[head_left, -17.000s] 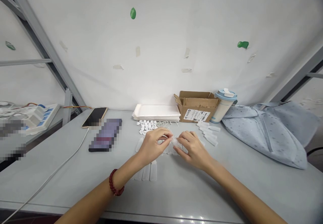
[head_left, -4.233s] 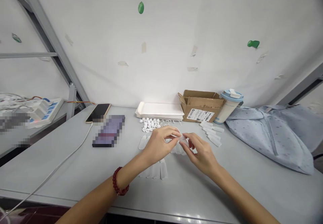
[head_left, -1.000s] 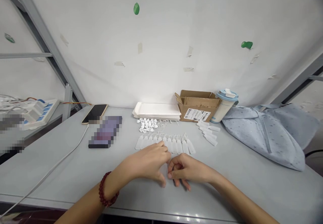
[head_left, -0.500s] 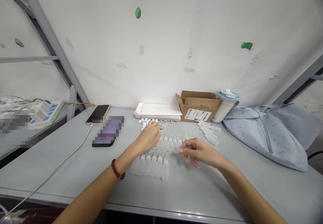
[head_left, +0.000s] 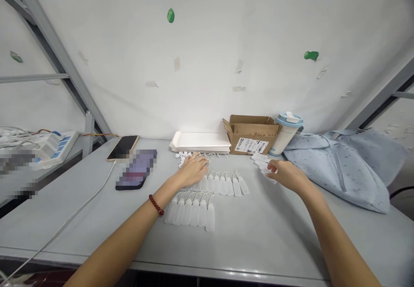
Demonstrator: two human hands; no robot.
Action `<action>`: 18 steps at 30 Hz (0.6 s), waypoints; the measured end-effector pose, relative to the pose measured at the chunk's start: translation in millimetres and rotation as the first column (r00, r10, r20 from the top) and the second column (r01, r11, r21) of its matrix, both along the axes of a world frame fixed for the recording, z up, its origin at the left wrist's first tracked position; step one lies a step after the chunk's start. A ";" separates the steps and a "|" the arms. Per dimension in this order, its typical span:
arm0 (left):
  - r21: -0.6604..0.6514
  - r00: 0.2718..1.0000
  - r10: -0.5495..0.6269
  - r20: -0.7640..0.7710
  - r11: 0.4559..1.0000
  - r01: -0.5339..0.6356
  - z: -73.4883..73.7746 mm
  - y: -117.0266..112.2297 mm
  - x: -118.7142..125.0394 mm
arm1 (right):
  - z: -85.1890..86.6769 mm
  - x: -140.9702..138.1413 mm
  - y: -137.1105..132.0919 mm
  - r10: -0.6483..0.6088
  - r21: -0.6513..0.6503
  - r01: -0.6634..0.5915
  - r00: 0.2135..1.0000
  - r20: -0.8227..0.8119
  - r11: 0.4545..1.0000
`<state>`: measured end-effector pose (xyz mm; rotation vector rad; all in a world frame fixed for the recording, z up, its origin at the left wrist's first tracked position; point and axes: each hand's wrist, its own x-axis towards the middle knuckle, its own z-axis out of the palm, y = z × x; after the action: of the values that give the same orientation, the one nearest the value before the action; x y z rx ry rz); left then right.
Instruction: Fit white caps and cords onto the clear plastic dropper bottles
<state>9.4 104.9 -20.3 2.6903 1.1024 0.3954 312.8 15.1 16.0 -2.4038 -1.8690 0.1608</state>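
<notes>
My left hand [head_left: 194,170] lies palm down, fingers stretched out, over the small white caps [head_left: 181,157] and thin white cords [head_left: 215,156]; its fingertips are partly hidden. My right hand [head_left: 286,175] has curled fingers at a few loose translucent plastic tubes [head_left: 259,160], with thumb and forefinger around the end of one. Between the hands, an upper row of translucent tubes with white cords [head_left: 223,185] lies on the table. Closer to me is a lower row of the same corded tubes [head_left: 190,213].
A stack of white envelopes [head_left: 202,141], an open cardboard box [head_left: 254,138] and a blue-lidded cup [head_left: 285,134] stand along the wall. Two phones, one [head_left: 123,148] with a cable [head_left: 80,207], lie left. A blue cloth bag [head_left: 339,170] sits right; a power strip [head_left: 60,149] is far left.
My right hand has moved right and away from me, from the upper row's end to the loose tubes. Tubes at that end now lie fanned out. My left hand has flattened over the caps.
</notes>
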 end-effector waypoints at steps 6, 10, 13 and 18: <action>0.067 0.997 0.021 0.073 0.997 -0.026 -2.1 -0.9 -1.6 | -9.4 1.1 3.0 -0.003 -0.028 0.003 1.000 0.011 1.000; 0.144 0.982 0.049 0.185 0.987 -0.076 0.5 -2.6 -4.1 | -14.5 -1.7 5.6 0.026 -0.027 -0.025 0.999 0.028 0.999; 0.212 0.953 0.052 0.300 0.970 -0.120 4.0 -2.8 -6.0 | -13.5 -3.7 6.5 0.057 -0.026 -0.056 0.998 0.020 0.998; 0.223 0.835 0.066 0.546 0.950 -0.220 14.0 -9.7 -7.6 | -3.2 -9.0 5.1 0.163 0.096 -0.156 0.984 -0.070 0.983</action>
<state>1.8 95.3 -6.3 2.4560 1.1342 1.3267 303.8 20.2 12.8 -2.1573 -1.9883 0.1747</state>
